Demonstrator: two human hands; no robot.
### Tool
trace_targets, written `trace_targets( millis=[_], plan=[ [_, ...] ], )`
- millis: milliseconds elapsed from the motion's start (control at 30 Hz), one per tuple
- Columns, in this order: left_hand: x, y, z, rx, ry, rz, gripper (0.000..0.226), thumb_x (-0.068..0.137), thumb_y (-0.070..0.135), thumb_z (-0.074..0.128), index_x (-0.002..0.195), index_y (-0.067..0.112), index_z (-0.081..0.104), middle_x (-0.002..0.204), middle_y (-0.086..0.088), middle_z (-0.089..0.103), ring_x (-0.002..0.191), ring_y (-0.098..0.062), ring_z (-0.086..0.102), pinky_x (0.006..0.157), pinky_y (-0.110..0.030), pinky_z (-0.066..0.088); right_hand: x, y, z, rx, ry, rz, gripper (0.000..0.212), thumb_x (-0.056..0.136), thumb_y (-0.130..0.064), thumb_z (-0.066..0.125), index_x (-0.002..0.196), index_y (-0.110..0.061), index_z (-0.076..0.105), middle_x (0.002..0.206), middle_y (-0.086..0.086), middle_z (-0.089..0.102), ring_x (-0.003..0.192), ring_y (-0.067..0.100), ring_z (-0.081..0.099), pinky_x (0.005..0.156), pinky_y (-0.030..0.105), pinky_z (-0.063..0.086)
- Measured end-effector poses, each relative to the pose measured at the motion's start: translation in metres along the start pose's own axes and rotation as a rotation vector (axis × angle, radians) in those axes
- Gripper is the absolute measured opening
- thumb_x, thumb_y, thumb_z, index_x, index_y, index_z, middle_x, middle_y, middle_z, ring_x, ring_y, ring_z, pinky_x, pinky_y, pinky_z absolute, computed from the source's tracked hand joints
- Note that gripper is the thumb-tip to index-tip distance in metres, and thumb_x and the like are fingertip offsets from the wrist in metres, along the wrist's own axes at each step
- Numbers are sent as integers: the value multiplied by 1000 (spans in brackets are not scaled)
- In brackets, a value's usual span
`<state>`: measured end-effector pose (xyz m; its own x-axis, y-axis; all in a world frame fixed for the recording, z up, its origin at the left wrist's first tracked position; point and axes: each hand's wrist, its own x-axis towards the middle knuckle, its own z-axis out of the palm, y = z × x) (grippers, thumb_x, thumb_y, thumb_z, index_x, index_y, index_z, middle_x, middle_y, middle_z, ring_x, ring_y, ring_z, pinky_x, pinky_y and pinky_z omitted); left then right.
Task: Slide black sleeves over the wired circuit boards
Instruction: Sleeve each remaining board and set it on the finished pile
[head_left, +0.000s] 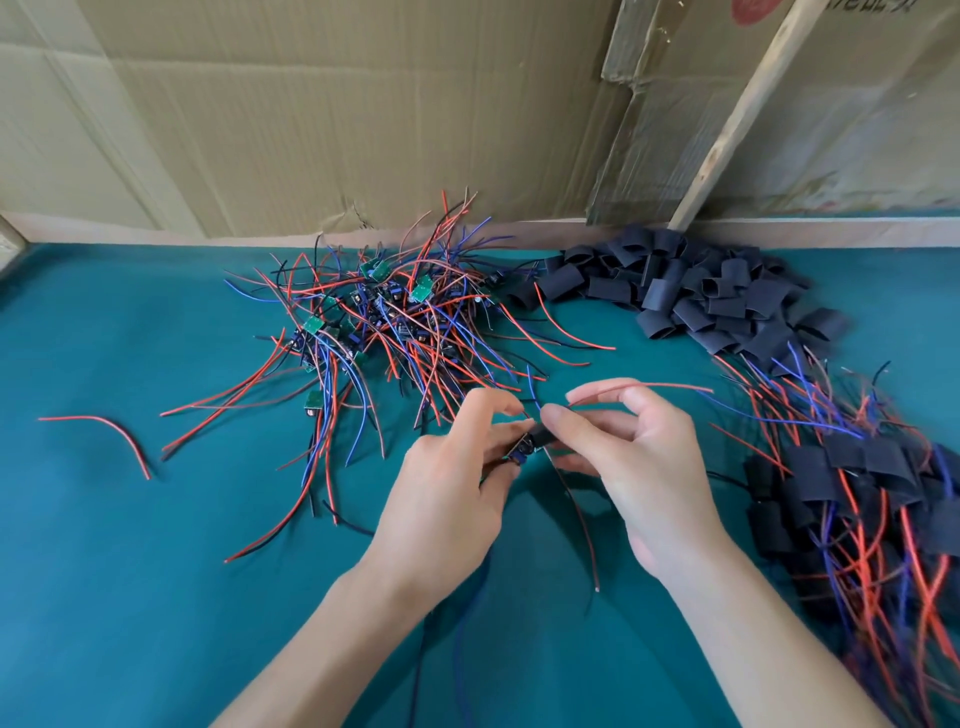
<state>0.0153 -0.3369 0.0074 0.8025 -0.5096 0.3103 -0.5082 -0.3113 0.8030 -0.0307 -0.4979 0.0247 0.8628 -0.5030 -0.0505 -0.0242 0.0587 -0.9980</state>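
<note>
- left hand (447, 483) pinches wired circuit board (521, 451) at frame centre
- right hand (628, 457) pinches black sleeve (543, 439) — touching the board's end
- cardboard print upper right — unreadable

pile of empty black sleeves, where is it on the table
In the head view the pile of empty black sleeves lies far right on the teal table, against the cardboard wall, right of the unsleeved boards.

Head camera, wide-angle, looks forward-down, close over teal table (156, 571).
</note>
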Motion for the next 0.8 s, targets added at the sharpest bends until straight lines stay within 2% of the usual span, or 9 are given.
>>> trace_targets(
  millis=[67,133,233,333,433,533,633,733,800],
  plan=[
    [0,1,-1,27,-24,-6,57,89,1,69,115,43,41,100,51,60,105,11,65,92,-11,50,0,1,1,9,-2,-2,25,82,-15,86,99,-11,68,81,8,78,77,22,76,68,27,60],
    [-1,3,0,58,-36,-7,55,89,4,70,112,43,38,99,55,56,102,10,66,90,-18,53,-1,2,2,0,-5,-19,25,80,-14,87,96,-13,68,81,9,78,80,26,77,68,30,61],
    [-2,5,0,60,-5,-5,49,89,5,70,104,39,38,114,36,58,94,9,69,85,-28,55,0,2,1,-42,5,-59,25,79,-12,88,94,-15,68,80,8,78,79,29,77,74,43,64],
    [-1,5,1,70,15,-8,46,88,4,71,101,36,40,109,28,57,90,9,69,80,-29,53,0,2,1,-107,7,-86,27,79,-15,88,94,-16,67,80,6,78,76,27,78,81,52,63],
    [-2,6,1,106,47,-7,45,87,4,71,98,36,42,102,28,59,86,4,69,78,-35,58,-1,2,2,-85,-23,-57,28,79,-15,88,96,-16,65,80,9,78,75,29,77,76,48,64],
    [-1,4,1,108,91,-15,44,83,5,74,93,35,43,88,21,67,80,-7,71,73,-37,58,-2,0,2,-50,-37,-24,27,81,-12,86,97,-14,64,77,12,77,73,30,77,66,35,61],
    [0,4,2,72,119,-58,47,79,7,78,91,36,44,86,20,67,70,-5,68,69,-32,58,-4,0,5,-45,-40,-34,28,79,-14,87,96,-15,65,77,11,77,73,31,77,64,34,61],
    [0,4,3,2,134,-109,46,77,3,79,88,34,48,86,20,67,64,-5,67,61,-18,54,-7,1,8,-42,-41,-39,24,77,-13,87,91,-16,68,76,10,76,71,31,76,63,34,61],
    [0,4,2,-66,135,-158,41,77,4,79,87,33,52,84,16,68,63,-7,69,60,-19,54,-7,0,8,-15,-39,-21,21,80,-10,86,91,-14,69,76,13,74,69,30,75,62,34,61]
  ],
)
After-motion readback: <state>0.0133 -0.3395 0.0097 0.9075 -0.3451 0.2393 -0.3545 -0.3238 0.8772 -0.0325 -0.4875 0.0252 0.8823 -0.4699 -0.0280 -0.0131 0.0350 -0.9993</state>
